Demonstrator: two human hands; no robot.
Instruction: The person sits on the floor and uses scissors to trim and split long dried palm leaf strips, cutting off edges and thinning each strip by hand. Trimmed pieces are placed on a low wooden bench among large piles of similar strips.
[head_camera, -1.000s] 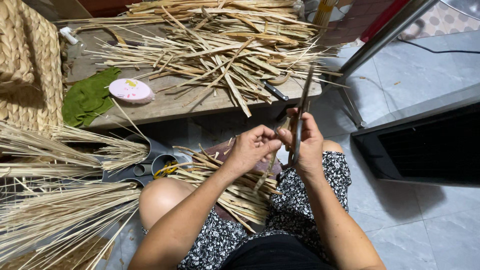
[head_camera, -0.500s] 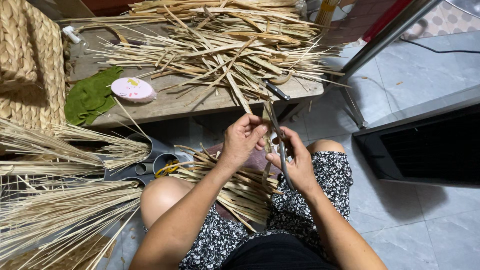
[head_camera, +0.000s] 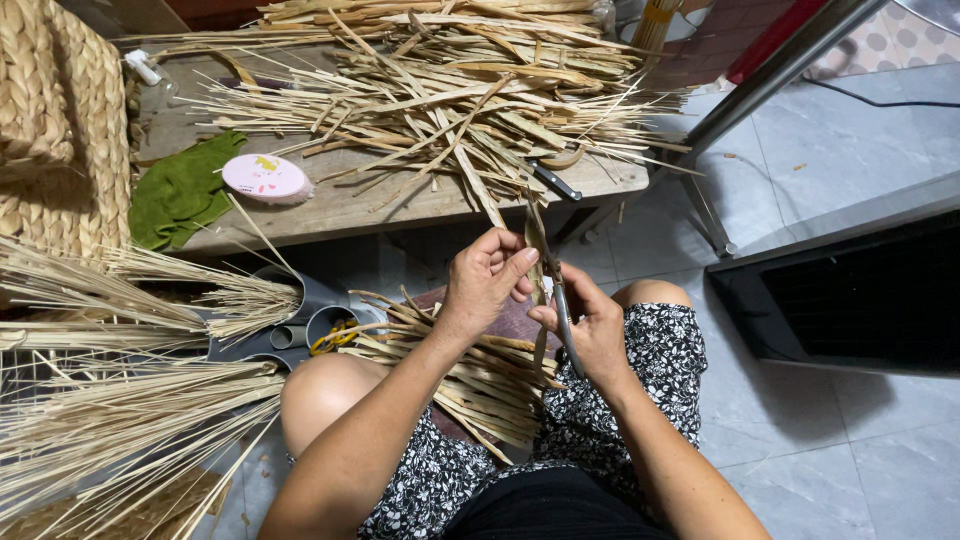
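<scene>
- Two bare hands work over the person's lap, close together, above a bundle of dried strips (head_camera: 470, 375) lying across the knees.
- Left hand (head_camera: 485, 285) is closed around one upright dried strip (head_camera: 537, 245), fingers curled over it and thumb pressed near the strip's side.
- Right hand (head_camera: 590, 330) grips a thin metal blade (head_camera: 562, 320), which runs along its fingers and lies just beside the lower part of the held strip; the two hands nearly touch at the thumbs.
- Upright, the held strip rises from between the hands toward the front edge of the wooden table (head_camera: 340, 210).
- On the table lies a big loose heap of dried strips (head_camera: 450, 90), spread across most of its top and sticking out past its right end.
- Near the table's left end sit a round pink case (head_camera: 265, 178) and, touching it, a crumpled green cloth (head_camera: 180, 190).
- A dark-handled tool (head_camera: 553, 181) lies at the table's front edge, partly under the heap.
- A woven basket (head_camera: 55, 130) stands at far left, and bundles of pale straw (head_camera: 120, 410) fan out below it beside the person's left knee.
- Grey floor tiles (head_camera: 850, 450) show at right, next to a dark metal-framed unit (head_camera: 850, 290).
</scene>
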